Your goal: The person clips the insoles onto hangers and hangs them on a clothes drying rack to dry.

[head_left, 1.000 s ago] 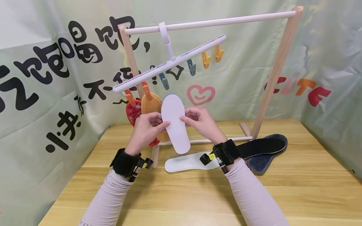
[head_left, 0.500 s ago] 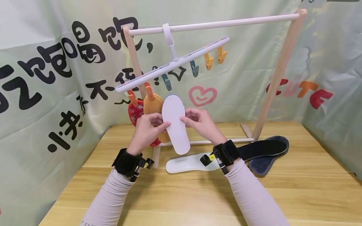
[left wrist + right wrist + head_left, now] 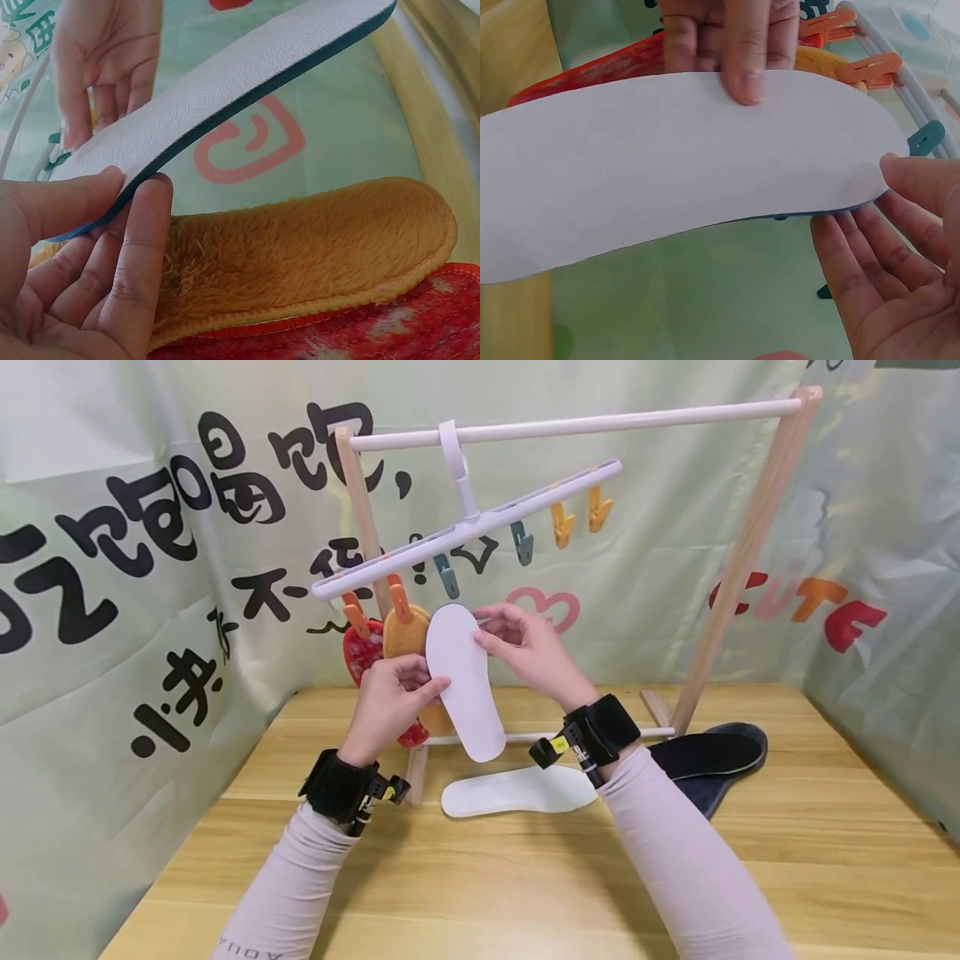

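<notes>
A white insole (image 3: pixel 467 689) with a blue-green edge hangs upright in the air, broad end up. My left hand (image 3: pixel 390 702) pinches its left edge, thumb in front and fingers behind. At the upper right edge my right hand (image 3: pixel 536 647) pinches it with the thumb and fingers, as the right wrist view shows near the broad end (image 3: pixel 855 150). Just above the insole is a teal clip (image 3: pixel 447 578) on a white clip hanger (image 3: pixel 468 529). To the left, orange clips hold a red insole (image 3: pixel 363 647) and a fuzzy mustard insole (image 3: pixel 405 631), partly hidden by my left hand.
The hanger tilts, hooked on the white bar (image 3: pixel 600 421) of a wooden rack (image 3: pixel 750 552). Another teal clip (image 3: pixel 522 545) and yellow clips (image 3: pixel 562 527) hang to the right. A white insole (image 3: pixel 510 792) and dark insoles (image 3: pixel 708 756) lie on the table (image 3: pixel 480 885).
My right hand has moved up along the insole's right edge towards its broad end. My left hand keeps its hold, and the insole has stayed nearly in place.
</notes>
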A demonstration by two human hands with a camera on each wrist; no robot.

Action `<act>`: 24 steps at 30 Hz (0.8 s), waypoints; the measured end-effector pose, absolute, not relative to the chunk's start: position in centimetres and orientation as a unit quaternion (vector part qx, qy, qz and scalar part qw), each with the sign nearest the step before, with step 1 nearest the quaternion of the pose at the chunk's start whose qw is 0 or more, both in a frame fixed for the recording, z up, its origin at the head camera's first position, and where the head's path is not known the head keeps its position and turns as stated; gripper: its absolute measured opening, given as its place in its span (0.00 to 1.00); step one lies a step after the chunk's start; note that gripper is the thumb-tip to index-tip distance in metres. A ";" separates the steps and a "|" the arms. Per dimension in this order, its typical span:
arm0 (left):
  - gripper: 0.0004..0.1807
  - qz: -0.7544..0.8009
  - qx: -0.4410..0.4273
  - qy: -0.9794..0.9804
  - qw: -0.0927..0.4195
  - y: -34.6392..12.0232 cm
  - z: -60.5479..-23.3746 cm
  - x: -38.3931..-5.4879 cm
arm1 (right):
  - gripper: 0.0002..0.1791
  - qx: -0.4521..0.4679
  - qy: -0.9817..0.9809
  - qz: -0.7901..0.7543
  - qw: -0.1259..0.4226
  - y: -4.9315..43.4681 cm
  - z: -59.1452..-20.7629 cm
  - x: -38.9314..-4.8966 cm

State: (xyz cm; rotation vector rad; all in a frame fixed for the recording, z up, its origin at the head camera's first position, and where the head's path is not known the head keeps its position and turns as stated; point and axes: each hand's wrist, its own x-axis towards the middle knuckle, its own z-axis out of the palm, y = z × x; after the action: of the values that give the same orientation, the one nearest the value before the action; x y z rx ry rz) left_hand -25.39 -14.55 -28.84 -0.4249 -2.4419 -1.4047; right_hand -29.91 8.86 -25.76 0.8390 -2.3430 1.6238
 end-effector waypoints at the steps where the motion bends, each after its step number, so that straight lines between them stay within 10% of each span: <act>1: 0.11 -0.489 -0.147 -0.847 0.145 -14.5 -28.8 -25.4 | 0.23 0.283 -0.788 0.540 0.089 8.8 -25.4 -30.0; 24: 0.12 -0.486 -0.139 -0.851 0.141 -14.8 -29.1 -25.9 | 0.31 0.298 -0.783 0.537 0.096 5.3 -20.0 -30.3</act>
State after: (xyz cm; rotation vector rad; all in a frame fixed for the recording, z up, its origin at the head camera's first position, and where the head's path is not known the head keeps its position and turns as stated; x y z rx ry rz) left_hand -25.88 -14.75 -29.14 -0.4009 -2.4583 -1.4047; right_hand -30.25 5.30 -19.95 0.8823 -2.3205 1.5916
